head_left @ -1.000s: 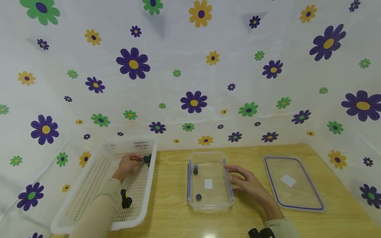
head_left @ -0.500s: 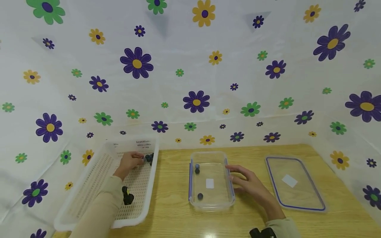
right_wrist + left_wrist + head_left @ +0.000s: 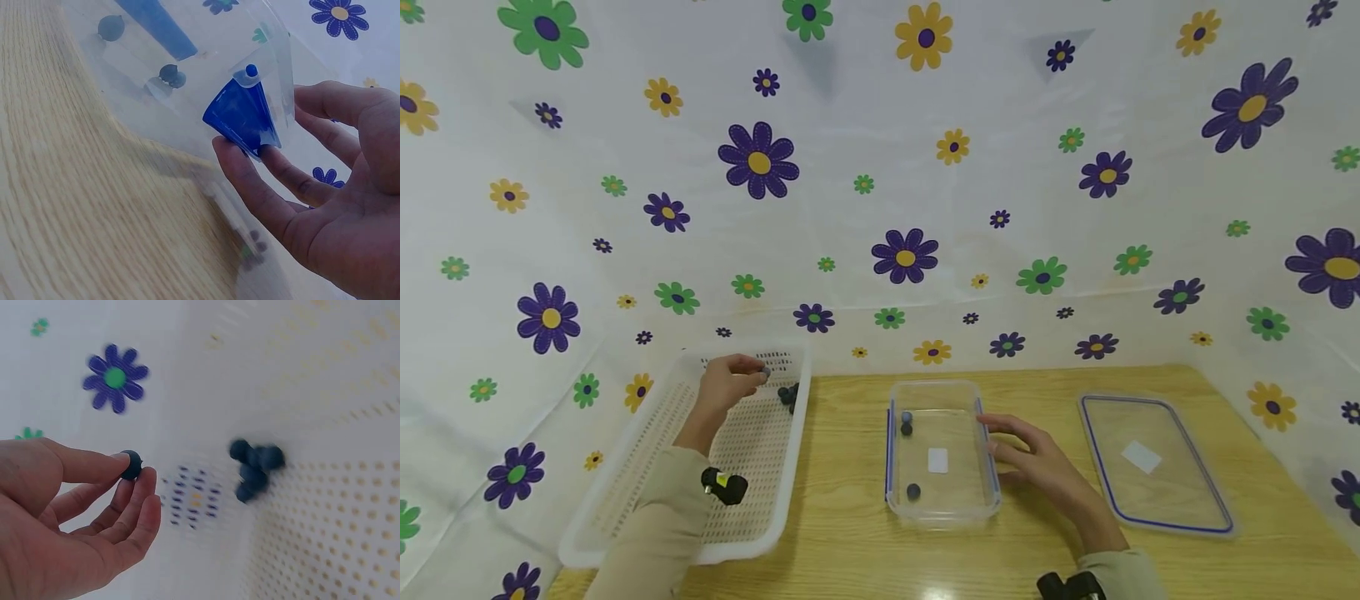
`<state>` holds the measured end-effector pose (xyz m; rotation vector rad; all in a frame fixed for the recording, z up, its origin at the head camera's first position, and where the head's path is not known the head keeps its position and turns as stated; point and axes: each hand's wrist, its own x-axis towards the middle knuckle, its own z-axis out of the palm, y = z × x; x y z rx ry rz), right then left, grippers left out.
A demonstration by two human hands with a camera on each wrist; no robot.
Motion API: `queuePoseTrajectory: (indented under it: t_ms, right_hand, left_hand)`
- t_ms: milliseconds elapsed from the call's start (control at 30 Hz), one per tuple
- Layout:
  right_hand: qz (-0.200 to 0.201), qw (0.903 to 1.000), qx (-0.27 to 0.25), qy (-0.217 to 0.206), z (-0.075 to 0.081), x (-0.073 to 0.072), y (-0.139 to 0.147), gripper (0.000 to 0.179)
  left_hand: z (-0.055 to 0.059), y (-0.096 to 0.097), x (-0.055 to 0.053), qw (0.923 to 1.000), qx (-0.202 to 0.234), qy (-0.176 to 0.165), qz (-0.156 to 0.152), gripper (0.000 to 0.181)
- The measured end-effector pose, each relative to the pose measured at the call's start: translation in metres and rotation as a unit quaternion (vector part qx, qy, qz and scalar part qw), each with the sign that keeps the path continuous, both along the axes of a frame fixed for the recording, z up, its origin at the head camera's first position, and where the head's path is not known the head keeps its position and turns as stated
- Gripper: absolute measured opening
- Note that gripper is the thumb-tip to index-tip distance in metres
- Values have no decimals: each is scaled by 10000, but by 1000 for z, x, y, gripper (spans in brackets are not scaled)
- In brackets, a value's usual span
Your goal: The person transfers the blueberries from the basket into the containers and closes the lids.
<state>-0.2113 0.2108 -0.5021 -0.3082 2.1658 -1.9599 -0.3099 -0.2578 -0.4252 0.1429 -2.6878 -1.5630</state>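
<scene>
My left hand (image 3: 722, 387) pinches one blueberry (image 3: 132, 465) between thumb and fingertips, raised over the far part of a white perforated basket (image 3: 751, 518). Below it, a small cluster of blueberries (image 3: 254, 469) lies on the basket floor against a side wall. In the middle of the table stands a clear plastic food container (image 3: 953, 498), its blue side clip (image 3: 244, 115) hanging down. Three blueberries lie inside, among them a lone blueberry (image 3: 913, 492) at the near end. The extended fingers of my right hand (image 3: 1047, 467) touch the container's right side by the clip.
A clear lid (image 3: 1172, 492) with a blue seal and a white label lies on the wooden table (image 3: 842, 467) at the right. Behind everything hangs a white flower-print sheet (image 3: 842, 225). Small black cameras are strapped to both wrists.
My left hand has lifted away from the blueberry cluster with one blueberry in its fingertips. The right hand stays at the container, and the head view has turned slightly left.
</scene>
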Motion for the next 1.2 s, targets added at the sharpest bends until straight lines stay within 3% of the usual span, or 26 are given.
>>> queuePoseTrajectory:
  t_ms: [233, 367, 500, 800, 1000, 1200]
  right_hand:
    - [62, 10000, 1, 56, -2, 1, 3, 52]
    - [42, 10000, -51, 17, -3, 1, 4, 52]
    - [-37, 10000, -36, -40, -2, 1, 2, 51]
    - [8, 10000, -42, 58, -1, 1, 1, 51]
    - [77, 9999, -24, 73, -1, 0, 2, 52]
    - [37, 10000, -16, -11, 0, -1, 3, 53]
  left_hand:
    - [20, 23, 16, 9983, 492, 304, -120, 36]
    - [29, 37, 27, 9936, 835, 691, -331, 34]
    - [36, 48, 36, 9838, 1271, 1143, -547, 31]
    - [49, 75, 65, 9616, 2003, 1705, -783, 28]
    - [48, 96, 84, 9455, 2512, 1925, -764, 26]
    - [46, 119, 91, 9303, 2855, 2118, -910, 25]
